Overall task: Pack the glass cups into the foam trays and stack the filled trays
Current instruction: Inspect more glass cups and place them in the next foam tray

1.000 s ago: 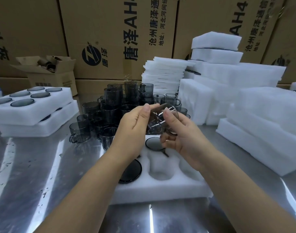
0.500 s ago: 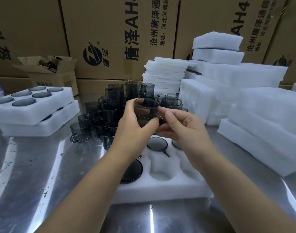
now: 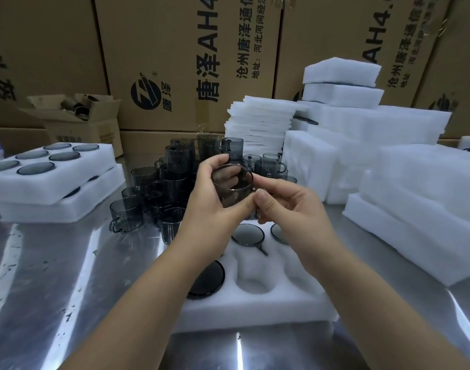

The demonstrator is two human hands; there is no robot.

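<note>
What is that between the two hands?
A smoky glass cup: the left hand wraps round it and the right hand pinches its side, above the foam tray. The head view shows it.

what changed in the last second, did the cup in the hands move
The glass cup was turned in both hands: a second ago it was tilted over sideways, now its rim faces up toward the camera, a little further left. The left hand and right hand kept their hold. The foam tray below, the loose cups and the filled trays at left stayed put.
</note>
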